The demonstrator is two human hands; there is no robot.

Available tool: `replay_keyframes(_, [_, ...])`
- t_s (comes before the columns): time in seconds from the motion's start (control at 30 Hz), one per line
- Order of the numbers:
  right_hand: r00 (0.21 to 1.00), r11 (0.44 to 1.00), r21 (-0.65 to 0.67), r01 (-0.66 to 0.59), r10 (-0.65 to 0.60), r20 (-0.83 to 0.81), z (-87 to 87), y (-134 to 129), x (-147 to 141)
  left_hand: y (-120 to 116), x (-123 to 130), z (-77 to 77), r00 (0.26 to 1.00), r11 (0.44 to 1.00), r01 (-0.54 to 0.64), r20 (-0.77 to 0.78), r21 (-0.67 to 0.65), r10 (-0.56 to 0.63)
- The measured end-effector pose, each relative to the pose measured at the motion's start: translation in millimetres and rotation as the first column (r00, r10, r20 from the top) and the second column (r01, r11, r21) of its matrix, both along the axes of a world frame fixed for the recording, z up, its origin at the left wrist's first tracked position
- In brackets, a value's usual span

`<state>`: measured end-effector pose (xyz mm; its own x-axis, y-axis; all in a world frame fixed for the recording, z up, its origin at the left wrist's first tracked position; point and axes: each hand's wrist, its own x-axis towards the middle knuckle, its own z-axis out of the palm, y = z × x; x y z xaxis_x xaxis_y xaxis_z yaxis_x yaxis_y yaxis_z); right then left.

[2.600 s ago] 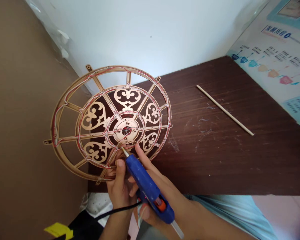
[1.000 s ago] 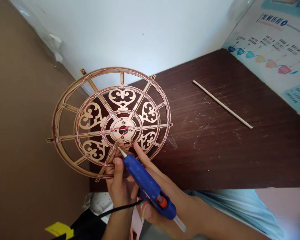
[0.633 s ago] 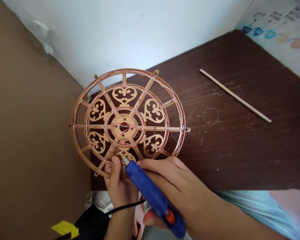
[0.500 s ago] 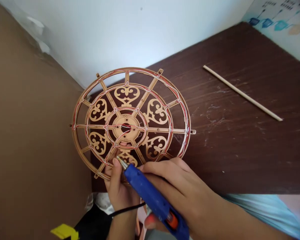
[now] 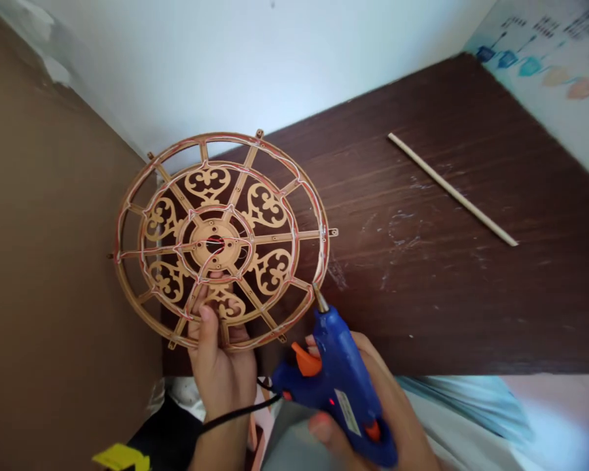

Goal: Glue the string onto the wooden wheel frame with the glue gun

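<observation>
My left hand (image 5: 220,366) grips the lower rim of a round, gold-coloured openwork frame (image 5: 275,237), its thumb in front and fingers behind. The frame is tilted up above the table, with spokes, heart-shaped scrolls and a hub with a hole. Red and white wires (image 5: 320,216) run along its rings and spokes. My right hand (image 5: 387,392) is wrapped round a blue hot glue gun (image 5: 343,366) with an orange trigger and a small red light. The metal nozzle points up at the lower right of the outer ring; whether it touches cannot be told.
A pale thin stick (image 5: 451,190) lies on the dark wooden table (image 5: 363,307), among whitish glue strands. A black cord (image 5: 240,413) runs from the glue gun past my left wrist. A brown panel (image 5: 53,261) stands at left, a white wall (image 5: 216,65) behind.
The glue gun has swung from the frame's bottom, by my left thumb, to the outer ring's lower right, turning more upright. The frame appears further left and slightly rotated in view.
</observation>
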<state>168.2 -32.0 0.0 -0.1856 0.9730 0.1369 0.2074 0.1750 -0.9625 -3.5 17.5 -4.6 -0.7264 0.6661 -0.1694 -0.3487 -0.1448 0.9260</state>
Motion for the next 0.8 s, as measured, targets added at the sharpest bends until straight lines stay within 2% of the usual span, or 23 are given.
replay_keyframes(0.03, [0.993,0.989,-0.131,0.064,-0.076,-0.093,0.5,-6.2,-3.4,0.1,-0.1,0.2,1.0,1.0,0.002,0.001,0.007,-0.002])
replay_keyframes(0.07, [0.978,0.96,-0.271,0.067,-0.117,-0.171,0.7,-10.6,-6.7,-0.4,-0.3,0.3,1.0,1.0,-0.001,0.005,0.017,0.001])
replay_keyframes(0.17, [0.921,0.801,-0.596,0.055,-0.271,-0.28,3.1,-11.9,-14.6,-3.6,-0.5,0.2,0.999,0.998,-0.034,0.031,0.05,0.032])
replay_keyframes(0.23, [0.887,0.713,-0.696,0.079,-0.369,-0.278,7.7,-5.5,-18.0,-4.9,0.7,0.8,0.998,0.996,-0.052,0.048,0.076,0.049])
replay_keyframes(0.3, [0.868,0.669,-0.739,0.081,-0.412,-0.278,13.5,1.0,-20.4,-3.8,2.8,2.4,0.998,0.993,-0.055,0.046,0.103,0.051])
replay_keyframes(0.43, [0.859,0.641,-0.764,0.075,-0.43,-0.276,17.9,0.9,-23.7,5.2,6.4,10.7,0.997,0.982,-0.068,0.036,0.174,0.063])
replay_keyframes(0.6, [0.8,0.612,-0.79,0.026,-0.487,-0.351,15.2,-4.5,-22.6,8.6,9.0,30.4,0.992,0.965,-0.104,0.088,0.239,0.086])
replay_keyframes(0.7, [0.774,0.627,-0.779,-0.022,-0.483,-0.411,21.9,1.5,-19.3,-0.3,13.3,41.7,0.986,0.978,-0.068,0.161,0.198,0.036])
replay_keyframes(0.8, [0.759,0.679,-0.731,-0.073,-0.438,-0.482,29.4,7.6,-15.1,-10.9,18.7,49.8,0.962,0.997,-0.006,0.274,0.076,-0.015])
